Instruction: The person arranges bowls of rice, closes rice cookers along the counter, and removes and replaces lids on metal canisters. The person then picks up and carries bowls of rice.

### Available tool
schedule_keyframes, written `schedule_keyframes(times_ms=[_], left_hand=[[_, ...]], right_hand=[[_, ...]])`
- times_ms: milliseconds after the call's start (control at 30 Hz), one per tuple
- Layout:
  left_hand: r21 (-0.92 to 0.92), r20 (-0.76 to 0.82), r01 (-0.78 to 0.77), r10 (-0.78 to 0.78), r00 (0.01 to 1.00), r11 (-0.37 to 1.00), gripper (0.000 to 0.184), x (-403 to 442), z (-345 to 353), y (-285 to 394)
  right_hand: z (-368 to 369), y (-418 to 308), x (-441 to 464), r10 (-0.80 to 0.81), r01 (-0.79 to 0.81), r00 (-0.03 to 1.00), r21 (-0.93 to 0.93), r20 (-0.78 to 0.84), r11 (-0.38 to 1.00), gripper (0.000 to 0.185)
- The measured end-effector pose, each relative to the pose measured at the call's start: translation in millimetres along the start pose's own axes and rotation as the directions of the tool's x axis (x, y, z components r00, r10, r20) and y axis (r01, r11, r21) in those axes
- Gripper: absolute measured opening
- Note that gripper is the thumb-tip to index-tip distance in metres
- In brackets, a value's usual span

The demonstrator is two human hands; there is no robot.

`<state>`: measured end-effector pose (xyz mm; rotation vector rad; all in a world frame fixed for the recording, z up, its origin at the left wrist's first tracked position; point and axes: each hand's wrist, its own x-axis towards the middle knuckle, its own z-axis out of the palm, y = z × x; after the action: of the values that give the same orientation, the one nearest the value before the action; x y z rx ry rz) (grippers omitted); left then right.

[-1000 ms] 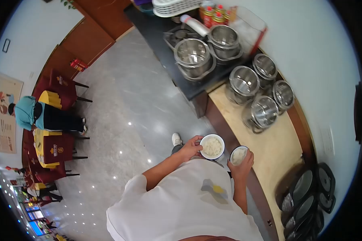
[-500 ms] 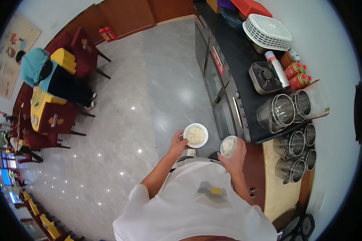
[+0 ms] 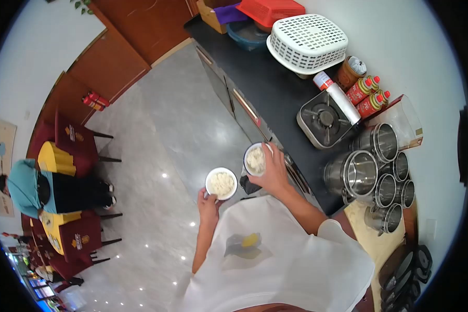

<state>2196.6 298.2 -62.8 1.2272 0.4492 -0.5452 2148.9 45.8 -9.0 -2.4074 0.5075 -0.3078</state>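
My left hand [image 3: 209, 205] grips a white bowl [image 3: 221, 183] at its near left rim. A pale, grainy food that looks like cooked rice [image 3: 222, 184] fills it. Higher up and to the right, my right hand [image 3: 271, 169] is closed around the right side of a second white bowl [image 3: 247, 156] with a dark rim. More of the same white food [image 3: 256, 160] lies inside that one. Both bowls are held level above the floor, apart from each other, with the right one close to the counter front.
On the black counter [image 3: 275, 83] stand a portable gas stove [image 3: 325, 119], red gas cans [image 3: 370, 106], a white basket [image 3: 309, 41] and several metal pots [image 3: 351, 174]. At the left, a person in a teal shirt [image 3: 23, 190] leans over a yellow-covered table among dark red chairs [image 3: 83, 236].
My view has turned to the right, toward the counter. The right bowl has risen relative to the left one and come nearer the counter front. Both hands keep their bowls.
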Motion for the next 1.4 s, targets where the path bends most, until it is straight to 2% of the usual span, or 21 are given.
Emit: schedule_keyframes(times_ms=[100,167,233,267,333,433,500,767,900,1000,1100,1167,1233,1300,1333,1400], left_hand=[[0.076,0.084,-0.043,0.037,0.996,0.996,0.051,49,52,64],[0.157,0.145,-0.057,0.034,0.989,0.986,0.051,94,85,97],[0.213,0.191,-0.128,0.088,0.978,0.969,0.052,129,117,119],[0.231,0.189,-0.111,0.068,0.980,0.966,0.052,139,130,127],[0.264,0.299,-0.115,0.032,0.954,0.958,0.051,165,170,147],[0.291,0.408,-0.138,0.007,0.913,0.947,0.050,194,216,158],[0.307,0.430,-0.143,-0.003,0.903,0.941,0.049,215,244,159],[0.424,0.547,-0.138,-0.132,0.827,0.895,0.045,294,313,153],[0.466,0.591,-0.127,-0.201,0.781,0.875,0.041,314,344,160],[0.482,0.598,-0.079,-0.262,0.757,0.872,0.042,323,360,160],[0.478,0.612,-0.044,-0.297,0.733,0.877,0.042,328,370,164],[0.454,0.623,-0.034,-0.291,0.726,0.890,0.044,336,373,160],[0.419,0.646,-0.033,-0.272,0.713,0.908,0.046,338,374,161],[0.438,0.712,-0.099,-0.278,0.645,0.893,0.046,346,377,163],[0.451,0.711,-0.092,-0.296,0.638,0.888,0.045,346,380,165],[0.485,0.707,-0.090,-0.329,0.626,0.870,0.045,344,384,171]], right_hand=[[-9,3,63,0.100,-0.098,0.989,0.026,-0.112,0.995,0.107],[-10,10,100,0.120,-0.111,0.969,0.051,-0.216,0.992,0.106],[-11,20,129,0.112,-0.121,0.946,-0.010,-0.303,0.993,0.107],[-13,24,140,0.123,-0.134,0.938,-0.013,-0.325,0.991,0.108],[-11,29,156,0.182,-0.202,0.923,-0.024,-0.340,0.979,0.108],[-16,34,174,0.273,-0.306,0.890,-0.036,-0.364,0.951,0.108],[-14,38,182,0.352,-0.386,0.863,-0.024,-0.361,0.922,0.109],[-17,41,204,0.495,-0.565,0.746,-0.029,-0.444,0.825,0.109],[-20,49,229,0.521,-0.614,0.688,-0.022,-0.504,0.789,0.110],[-19,54,239,0.511,-0.604,0.683,-0.009,-0.522,0.797,0.109],[-14,55,246,0.470,-0.593,0.620,0.016,-0.629,0.805,0.108],[-5,56,248,0.457,-0.641,0.556,-0.009,-0.694,0.767,0.119],[4,51,247,0.453,-0.691,0.494,-0.019,-0.742,0.723,0.120],[10,44,247,0.530,-0.723,0.426,0.076,-0.734,0.687,0.120],[14,39,246,0.622,-0.729,0.383,0.190,-0.683,0.658,0.121],[23,34,244,0.655,-0.722,0.326,0.268,-0.681,0.637,0.122]])
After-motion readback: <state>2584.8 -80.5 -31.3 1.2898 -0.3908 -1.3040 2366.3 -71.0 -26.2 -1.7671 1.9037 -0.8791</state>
